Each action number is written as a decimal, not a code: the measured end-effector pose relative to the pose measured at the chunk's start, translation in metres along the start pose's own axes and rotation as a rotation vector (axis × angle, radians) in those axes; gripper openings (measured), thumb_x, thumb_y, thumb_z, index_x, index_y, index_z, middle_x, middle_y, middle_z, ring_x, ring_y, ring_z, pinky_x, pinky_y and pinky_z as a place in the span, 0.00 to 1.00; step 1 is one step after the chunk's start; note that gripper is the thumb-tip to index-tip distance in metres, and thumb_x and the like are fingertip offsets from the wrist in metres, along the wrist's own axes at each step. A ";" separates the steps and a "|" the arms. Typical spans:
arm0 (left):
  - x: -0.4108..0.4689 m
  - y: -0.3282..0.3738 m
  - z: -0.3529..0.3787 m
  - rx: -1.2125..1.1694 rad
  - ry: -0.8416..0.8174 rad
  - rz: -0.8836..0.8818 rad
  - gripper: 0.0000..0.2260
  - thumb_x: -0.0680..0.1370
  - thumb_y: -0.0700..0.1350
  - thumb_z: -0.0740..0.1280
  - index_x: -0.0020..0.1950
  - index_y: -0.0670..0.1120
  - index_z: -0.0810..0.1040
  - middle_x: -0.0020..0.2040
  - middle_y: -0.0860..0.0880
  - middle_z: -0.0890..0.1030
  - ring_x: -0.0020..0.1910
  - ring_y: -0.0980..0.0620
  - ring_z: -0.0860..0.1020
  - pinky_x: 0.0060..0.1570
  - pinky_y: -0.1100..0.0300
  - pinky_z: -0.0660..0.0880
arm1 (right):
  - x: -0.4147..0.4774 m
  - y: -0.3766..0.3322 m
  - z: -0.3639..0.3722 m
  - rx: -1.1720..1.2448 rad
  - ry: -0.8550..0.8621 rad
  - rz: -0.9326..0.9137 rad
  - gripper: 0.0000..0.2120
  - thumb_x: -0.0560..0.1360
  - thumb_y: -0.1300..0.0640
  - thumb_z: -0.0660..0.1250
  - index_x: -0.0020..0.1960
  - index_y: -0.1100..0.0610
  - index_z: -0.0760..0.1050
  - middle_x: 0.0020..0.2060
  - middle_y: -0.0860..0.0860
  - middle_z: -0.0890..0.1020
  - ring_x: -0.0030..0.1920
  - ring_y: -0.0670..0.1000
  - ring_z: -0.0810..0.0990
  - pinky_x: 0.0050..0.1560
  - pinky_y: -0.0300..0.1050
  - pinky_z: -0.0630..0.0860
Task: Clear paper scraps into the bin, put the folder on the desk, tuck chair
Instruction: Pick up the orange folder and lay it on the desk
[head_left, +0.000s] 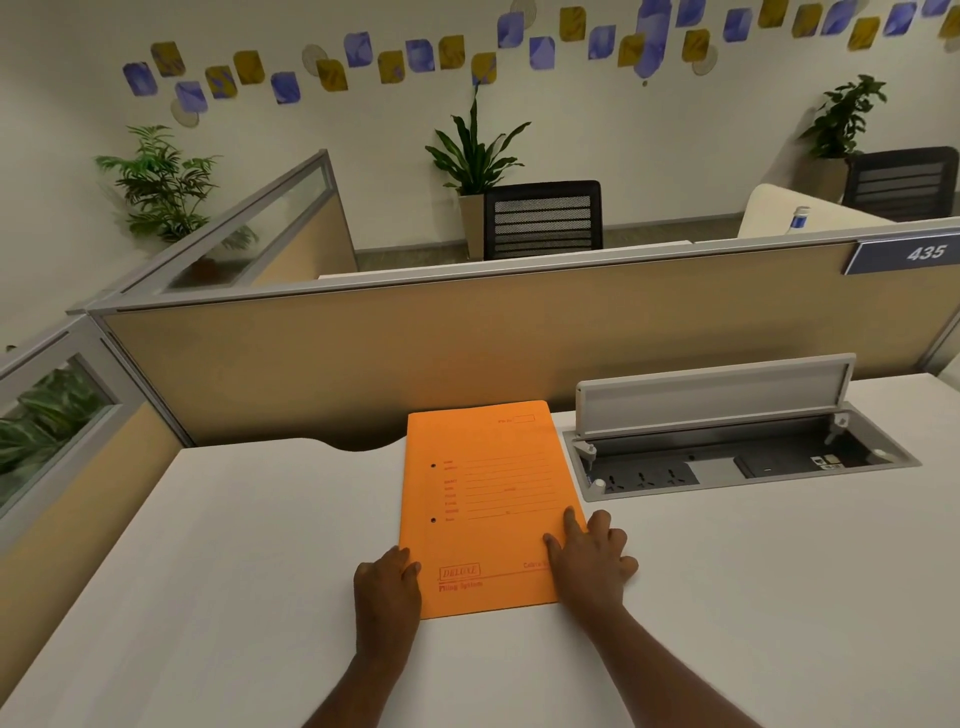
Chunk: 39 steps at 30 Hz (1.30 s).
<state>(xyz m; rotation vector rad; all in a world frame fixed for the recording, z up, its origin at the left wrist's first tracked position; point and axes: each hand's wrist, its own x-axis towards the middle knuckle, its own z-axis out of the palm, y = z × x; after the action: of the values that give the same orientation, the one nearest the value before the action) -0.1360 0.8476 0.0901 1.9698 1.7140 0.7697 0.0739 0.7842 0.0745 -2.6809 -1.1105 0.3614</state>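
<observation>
An orange folder (488, 499) lies flat on the white desk (234, 571), its long side running away from me. My left hand (387, 597) rests against the folder's near left corner, fingers curled at its edge. My right hand (589, 564) lies spread on the near right corner, fingertips pressing on the cover. No paper scraps, bin or my own chair are in view.
An open power socket box (737, 462) with a raised lid is set into the desk right of the folder. A tan partition (467, 353) closes the desk's far side and left. Beyond it stand a black mesh chair (543, 218) and potted plants.
</observation>
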 end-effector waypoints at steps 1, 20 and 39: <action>0.001 -0.002 0.002 0.006 -0.001 0.002 0.10 0.75 0.39 0.68 0.53 0.36 0.80 0.45 0.35 0.82 0.41 0.39 0.79 0.46 0.47 0.78 | 0.000 0.000 0.000 -0.005 0.000 -0.001 0.27 0.79 0.38 0.51 0.75 0.48 0.55 0.68 0.53 0.63 0.66 0.55 0.65 0.60 0.54 0.68; -0.022 -0.014 -0.030 0.092 -0.018 0.039 0.14 0.78 0.43 0.63 0.60 0.37 0.76 0.51 0.38 0.82 0.52 0.39 0.77 0.49 0.46 0.76 | -0.030 0.015 -0.009 0.161 0.220 -0.016 0.16 0.81 0.46 0.54 0.62 0.52 0.71 0.58 0.52 0.75 0.57 0.53 0.71 0.56 0.51 0.68; -0.157 -0.038 -0.136 0.387 0.023 0.456 0.29 0.78 0.61 0.47 0.41 0.41 0.78 0.36 0.44 0.81 0.35 0.42 0.77 0.37 0.52 0.74 | -0.198 0.054 -0.043 0.134 0.505 -0.217 0.08 0.77 0.52 0.65 0.51 0.56 0.77 0.46 0.52 0.79 0.48 0.56 0.77 0.48 0.54 0.69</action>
<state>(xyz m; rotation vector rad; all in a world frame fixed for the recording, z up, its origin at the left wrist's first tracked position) -0.2670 0.6926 0.1483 2.6824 1.5277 0.6363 -0.0131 0.6005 0.1282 -2.3108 -1.1440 -0.2581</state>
